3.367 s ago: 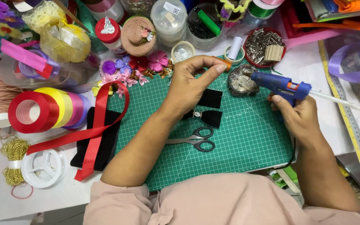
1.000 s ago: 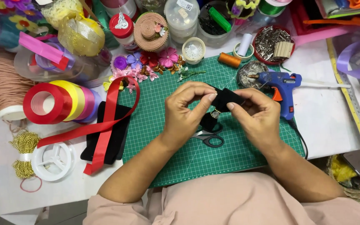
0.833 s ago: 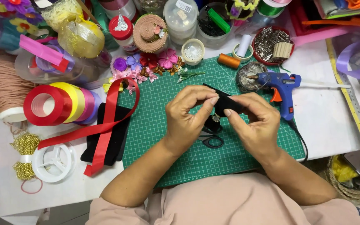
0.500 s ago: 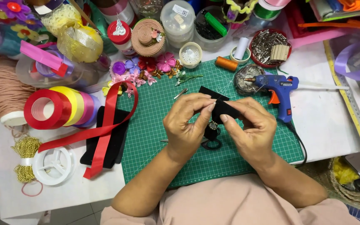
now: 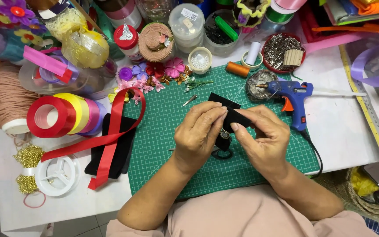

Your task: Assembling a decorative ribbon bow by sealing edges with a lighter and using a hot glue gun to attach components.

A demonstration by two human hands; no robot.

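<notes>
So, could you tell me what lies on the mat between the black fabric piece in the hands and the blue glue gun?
In the head view, only bare green cutting mat separates the black fabric piece from the blue glue gun.

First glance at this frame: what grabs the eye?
Dead centre, the left hand and right hand pinch a black fabric piece above the green cutting mat. A blue glue gun lies at the mat's right edge. On the left, a red ribbon trails from colourful ribbon rolls.
</notes>
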